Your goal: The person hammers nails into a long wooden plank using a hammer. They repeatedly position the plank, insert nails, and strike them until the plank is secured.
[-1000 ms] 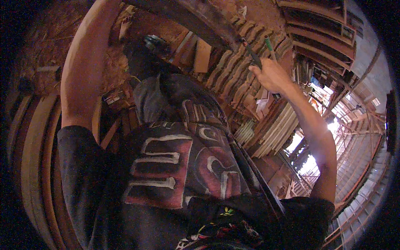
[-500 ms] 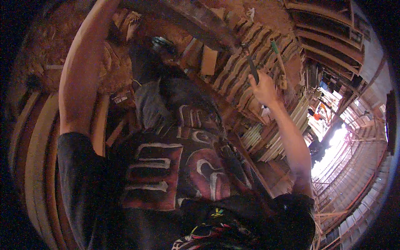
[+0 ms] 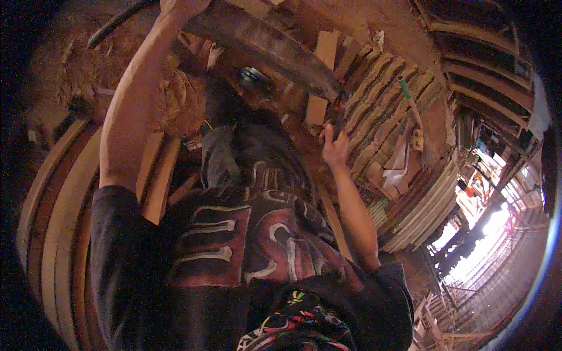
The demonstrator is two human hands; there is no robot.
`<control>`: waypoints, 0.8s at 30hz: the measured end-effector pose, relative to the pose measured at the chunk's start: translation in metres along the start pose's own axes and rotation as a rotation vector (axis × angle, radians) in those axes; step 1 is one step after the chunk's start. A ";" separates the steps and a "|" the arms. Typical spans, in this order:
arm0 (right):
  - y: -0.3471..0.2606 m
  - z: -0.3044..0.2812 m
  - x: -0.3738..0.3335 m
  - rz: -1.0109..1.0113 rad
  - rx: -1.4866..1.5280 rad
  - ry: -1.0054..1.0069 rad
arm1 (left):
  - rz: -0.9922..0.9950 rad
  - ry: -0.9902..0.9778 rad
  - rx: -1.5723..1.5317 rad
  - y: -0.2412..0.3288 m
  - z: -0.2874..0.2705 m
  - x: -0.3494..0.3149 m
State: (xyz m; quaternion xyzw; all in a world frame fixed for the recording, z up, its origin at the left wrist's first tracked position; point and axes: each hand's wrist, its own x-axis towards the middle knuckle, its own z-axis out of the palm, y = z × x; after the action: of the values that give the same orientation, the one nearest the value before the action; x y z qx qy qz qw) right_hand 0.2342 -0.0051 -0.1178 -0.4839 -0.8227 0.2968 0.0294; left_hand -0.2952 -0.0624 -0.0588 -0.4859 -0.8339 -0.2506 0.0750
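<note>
My left hand [image 3: 182,7] is at the upper edge, beside the left end of a long, thick dark board [image 3: 266,44]. Its fingers are mostly cut off by the edge of view, so its grip is unclear. A dark curved bar or hose [image 3: 120,23] runs down and left from near that hand. My right hand [image 3: 335,147] is closed around the dark handle of a slim tool [image 3: 338,121]. The tool points up toward the board's right end, where a small reddish part shows. Its kind is too dim to tell.
Stacked rough wooden strips [image 3: 380,99] lie right of the board. A green-ended stick [image 3: 405,88] rests on them. Small wood blocks [image 3: 316,109] lie near the tool. Long curved-looking planks [image 3: 64,216] stand at the left, and more timber [image 3: 424,207] is piled at the right.
My right hand has come left and lower with the tool, which stays by the board's right end. My left hand and the dark curved bar have come into view at the top.
</note>
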 end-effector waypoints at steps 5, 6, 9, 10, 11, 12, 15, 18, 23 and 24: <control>-0.047 -0.001 0.000 0.101 0.421 -0.041 | -0.093 -0.094 0.032 0.012 -0.025 0.011; -0.059 -0.011 0.001 0.103 0.477 -0.055 | -0.074 -0.047 0.015 0.009 -0.025 0.008; -0.056 -0.027 -0.003 0.141 0.569 -0.143 | -0.041 0.003 0.195 -0.025 0.003 -0.002; -0.049 -0.037 -0.006 0.164 0.582 -0.182 | -0.080 -0.047 0.227 -0.028 0.009 -0.001; -0.046 -0.047 -0.015 0.187 0.601 -0.138 | -0.120 -0.096 0.260 -0.032 0.015 0.000; -0.046 -0.060 -0.025 0.208 0.616 -0.102 | -0.169 -0.147 0.297 -0.034 0.018 0.001; -0.053 -0.101 -0.043 0.377 0.706 -0.126 | -0.144 -0.144 0.297 -0.021 0.013 0.002; -0.112 -0.147 -0.023 0.356 0.451 -0.145 | -0.111 -0.070 0.205 0.007 -0.007 0.006; -0.076 -0.138 0.010 0.376 0.334 -0.436 | -0.226 -0.197 0.206 0.011 -0.008 0.013; -0.073 -0.137 0.009 0.373 0.290 -0.457 | -0.253 -0.222 0.214 0.014 -0.011 0.012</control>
State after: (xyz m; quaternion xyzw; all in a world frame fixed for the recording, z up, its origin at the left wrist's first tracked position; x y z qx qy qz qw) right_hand 0.2180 0.0393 0.0300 -0.5380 -0.6543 0.5121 -0.1421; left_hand -0.2902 -0.0532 -0.0396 -0.3910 -0.9134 -0.1130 0.0015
